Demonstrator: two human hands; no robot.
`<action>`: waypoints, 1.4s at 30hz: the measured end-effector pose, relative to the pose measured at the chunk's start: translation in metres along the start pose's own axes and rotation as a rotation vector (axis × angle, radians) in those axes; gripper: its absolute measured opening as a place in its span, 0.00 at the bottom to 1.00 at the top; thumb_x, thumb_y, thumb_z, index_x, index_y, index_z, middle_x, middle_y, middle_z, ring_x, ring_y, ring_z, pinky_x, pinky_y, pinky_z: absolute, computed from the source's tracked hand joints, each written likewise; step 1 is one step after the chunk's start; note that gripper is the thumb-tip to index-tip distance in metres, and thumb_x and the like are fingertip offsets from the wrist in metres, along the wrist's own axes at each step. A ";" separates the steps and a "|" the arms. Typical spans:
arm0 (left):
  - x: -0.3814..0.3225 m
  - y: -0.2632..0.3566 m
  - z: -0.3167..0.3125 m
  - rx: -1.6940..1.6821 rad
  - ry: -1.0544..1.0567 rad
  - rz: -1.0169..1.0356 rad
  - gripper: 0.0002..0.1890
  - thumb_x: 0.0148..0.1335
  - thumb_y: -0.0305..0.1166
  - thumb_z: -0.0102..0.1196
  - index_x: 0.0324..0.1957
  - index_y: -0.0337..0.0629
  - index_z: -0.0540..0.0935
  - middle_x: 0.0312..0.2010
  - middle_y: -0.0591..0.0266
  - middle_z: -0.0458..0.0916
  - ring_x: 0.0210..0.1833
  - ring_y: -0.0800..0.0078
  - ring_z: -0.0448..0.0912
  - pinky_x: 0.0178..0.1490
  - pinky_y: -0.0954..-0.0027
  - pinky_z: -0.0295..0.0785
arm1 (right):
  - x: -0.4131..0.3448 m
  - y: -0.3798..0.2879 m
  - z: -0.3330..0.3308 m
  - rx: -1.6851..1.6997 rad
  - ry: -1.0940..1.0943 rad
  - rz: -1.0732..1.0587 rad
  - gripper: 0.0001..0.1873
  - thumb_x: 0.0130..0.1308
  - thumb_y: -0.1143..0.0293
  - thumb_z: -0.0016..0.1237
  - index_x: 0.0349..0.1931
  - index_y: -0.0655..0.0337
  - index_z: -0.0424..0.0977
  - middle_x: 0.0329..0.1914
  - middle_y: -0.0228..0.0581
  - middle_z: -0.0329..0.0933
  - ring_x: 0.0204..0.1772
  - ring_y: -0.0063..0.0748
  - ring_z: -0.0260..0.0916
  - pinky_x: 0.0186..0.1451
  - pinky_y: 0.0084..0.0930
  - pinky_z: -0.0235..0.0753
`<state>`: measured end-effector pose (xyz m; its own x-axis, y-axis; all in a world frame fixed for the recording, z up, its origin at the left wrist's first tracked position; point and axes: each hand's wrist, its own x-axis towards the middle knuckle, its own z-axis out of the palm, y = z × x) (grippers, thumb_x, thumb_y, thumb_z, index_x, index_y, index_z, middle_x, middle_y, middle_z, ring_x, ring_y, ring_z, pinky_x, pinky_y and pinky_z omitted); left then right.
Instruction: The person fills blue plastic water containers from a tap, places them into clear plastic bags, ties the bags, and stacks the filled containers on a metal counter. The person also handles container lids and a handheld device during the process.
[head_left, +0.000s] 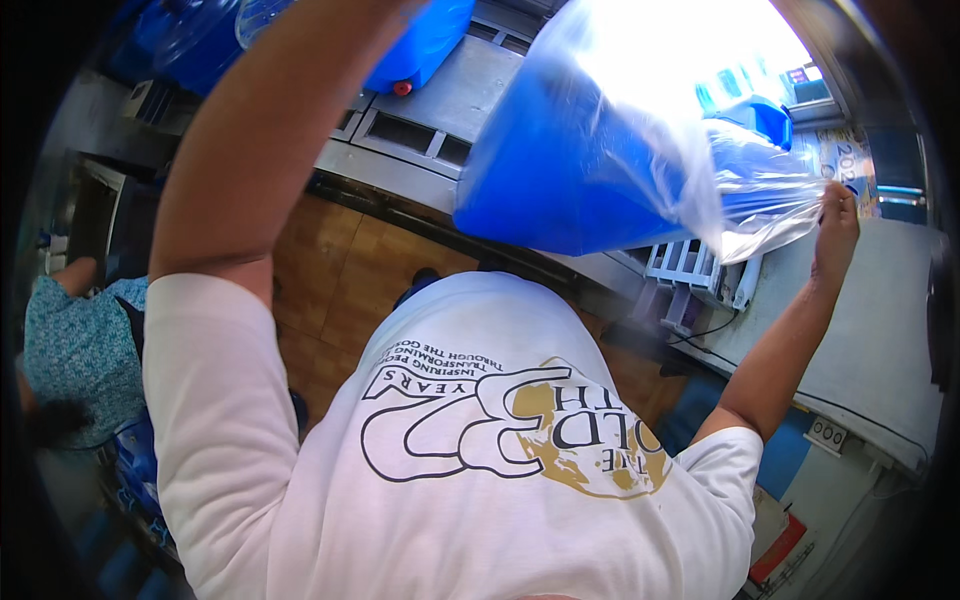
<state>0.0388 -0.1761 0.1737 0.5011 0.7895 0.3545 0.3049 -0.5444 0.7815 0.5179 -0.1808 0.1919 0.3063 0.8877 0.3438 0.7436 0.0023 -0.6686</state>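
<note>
My right hand (840, 214) is closed on the gathered edge of a clear plastic bag (757, 180), pulling it out in taut folds to the right. The plastic lies over or around a large blue container (570, 172), whose upper part is lost in glare. My left arm reaches up past the top edge of the picture, and my left hand is out of view. Below the bag is a white slatted plastic rack (686, 262). Behind the bag is a smaller blue plastic container (757, 116).
A blue container with a red tap (403, 88) stands on the metal counter (480, 82). A power outlet (827, 433) and cables are below the white surface (877, 300) at right. Another person in a patterned teal top (82, 352) is at far left.
</note>
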 end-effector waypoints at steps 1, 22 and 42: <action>0.002 0.004 0.005 -0.006 -0.015 0.018 0.36 0.64 0.60 0.54 0.61 0.40 0.76 0.52 0.53 0.78 0.54 0.65 0.76 0.58 0.65 0.73 | -0.009 -0.009 0.009 -0.106 -0.161 -0.176 0.18 0.68 0.65 0.55 0.55 0.64 0.74 0.50 0.37 0.77 0.54 0.28 0.74 0.59 0.24 0.72; -0.119 -0.204 0.108 -0.164 -0.040 -0.529 0.48 0.64 0.68 0.49 0.68 0.31 0.65 0.60 0.40 0.74 0.65 0.55 0.73 0.67 0.58 0.68 | -0.047 0.091 0.073 -0.336 -0.195 -0.155 0.23 0.61 0.69 0.60 0.55 0.67 0.72 0.48 0.44 0.79 0.51 0.37 0.77 0.57 0.31 0.75; -0.123 -0.205 0.112 -0.651 -0.239 -0.654 0.43 0.54 0.60 0.68 0.65 0.43 0.72 0.54 0.57 0.80 0.58 0.66 0.77 0.61 0.63 0.73 | -0.092 0.170 0.050 -0.147 -0.011 0.107 0.21 0.62 0.67 0.60 0.53 0.66 0.74 0.45 0.46 0.79 0.48 0.39 0.79 0.53 0.31 0.76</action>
<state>0.0058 -0.1934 -0.0872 0.5654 0.7636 -0.3119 0.1082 0.3061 0.9458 0.5865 -0.2389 0.0131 0.3822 0.8843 0.2684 0.7865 -0.1587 -0.5969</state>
